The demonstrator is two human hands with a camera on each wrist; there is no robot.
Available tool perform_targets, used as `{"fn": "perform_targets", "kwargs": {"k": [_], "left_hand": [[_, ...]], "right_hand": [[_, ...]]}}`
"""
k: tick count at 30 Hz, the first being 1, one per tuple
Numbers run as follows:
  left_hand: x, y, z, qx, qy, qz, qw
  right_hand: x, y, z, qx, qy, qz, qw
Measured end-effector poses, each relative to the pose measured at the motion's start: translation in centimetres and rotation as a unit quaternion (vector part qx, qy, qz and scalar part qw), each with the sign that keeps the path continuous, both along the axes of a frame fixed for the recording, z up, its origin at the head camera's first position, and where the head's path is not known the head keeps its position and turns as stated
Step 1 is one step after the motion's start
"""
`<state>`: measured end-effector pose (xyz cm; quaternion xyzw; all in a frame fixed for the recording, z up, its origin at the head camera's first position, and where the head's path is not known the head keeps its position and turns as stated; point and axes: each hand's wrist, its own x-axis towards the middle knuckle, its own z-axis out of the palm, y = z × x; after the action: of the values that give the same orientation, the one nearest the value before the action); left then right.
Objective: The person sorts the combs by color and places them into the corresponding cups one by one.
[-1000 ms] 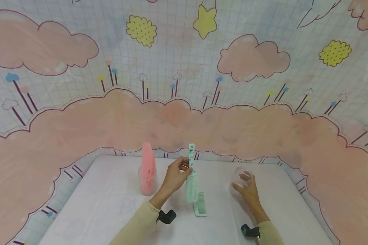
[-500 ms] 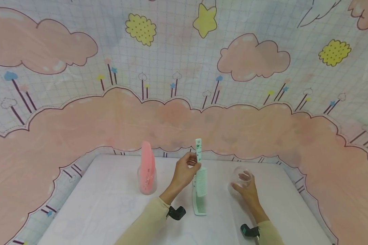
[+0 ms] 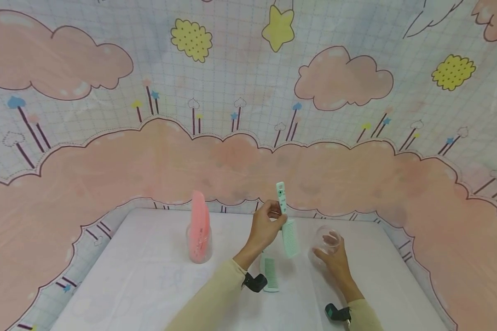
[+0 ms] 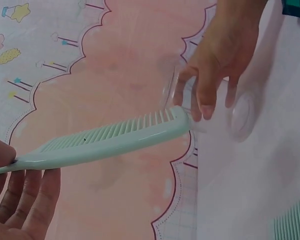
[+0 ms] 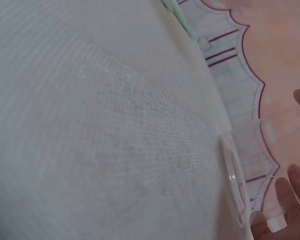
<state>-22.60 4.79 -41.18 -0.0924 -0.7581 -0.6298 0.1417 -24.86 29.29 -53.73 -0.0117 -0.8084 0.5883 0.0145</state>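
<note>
My left hand (image 3: 266,226) pinches the handle of a mint-green comb (image 3: 290,238), which hangs tilted above the table with its toothed end toward the right. In the left wrist view, the comb (image 4: 115,141) lies nearly level across the picture, thumb above the handle and fingers below. My right hand (image 3: 336,258) grips a clear, see-through cup (image 3: 320,235) standing on the table. The cup's base (image 5: 233,180) rests on the white cloth in the right wrist view. A second mint-green comb (image 3: 270,276) lies on the table, its upper part hidden behind the left wrist.
On the left, a long, rounded pink item (image 3: 199,225) stands upright in another clear cup (image 3: 207,255). White cloth covers the table (image 3: 136,266). A patterned pink and white backdrop (image 3: 240,170) rises behind its far edge.
My left hand has carried the comb rightward and slightly up, away from the comb on the table and closer to the right-hand cup. The right hand and its cup stay put.
</note>
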Motion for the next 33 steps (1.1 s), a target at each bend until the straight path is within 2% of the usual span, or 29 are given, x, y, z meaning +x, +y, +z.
{"fn": "perform_targets", "kwargs": {"k": [8,16,27,33], "left_hand": [[-0.9,2.3,0.8,0.015,0.004,-0.001,0.9999],[-1.8,4.4,1.2,0.043,0.014,-0.01,0.9989],[-3.0,6.5,1.2,0.063,0.008,0.009,0.9979],[-3.9,7.7,0.9,0.058,0.014,0.03,0.9977]], "right_hand": [[-0.1,0.1,-0.2,0.002,-0.002,-0.002,1.0],[-0.3,-0.1,-0.4,0.004,-0.005,-0.016,0.9998],[-0.2,-0.1,-0.2,0.023,-0.008,-0.021,0.9995],[-0.3,-0.1,-0.2,0.01,-0.004,-0.02,0.9997]]}}
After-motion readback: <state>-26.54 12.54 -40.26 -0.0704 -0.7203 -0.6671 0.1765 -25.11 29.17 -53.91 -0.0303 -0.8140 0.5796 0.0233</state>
